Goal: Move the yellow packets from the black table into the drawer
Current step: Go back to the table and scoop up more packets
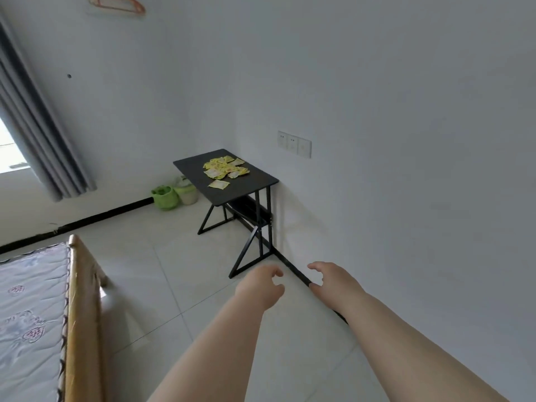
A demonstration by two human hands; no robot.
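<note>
Packets (224, 168), yellow and loosely heaped, lie on the black surface (197, 172) in the corner, with one packet (219, 184) lying apart from the heap nearer the front edge. They sit well ahead of both hands, which reach forward over the tiled floor (188, 271) with nothing in them. Left hand (261, 287) is loosely curled, fingers bent toward the thumb without closing on anything. Right hand (330, 281) is spread slightly, fingers curved and apart, near the dark skirting along the wall (406, 140). Neither hand touches the surface or any packet. Beside the surface, against the far wall, stand a green basket (165, 197) and a pale bin (188, 192); what they hold is too small to tell. A bed (32, 314) with a wooden frame fills the lower left.
</note>
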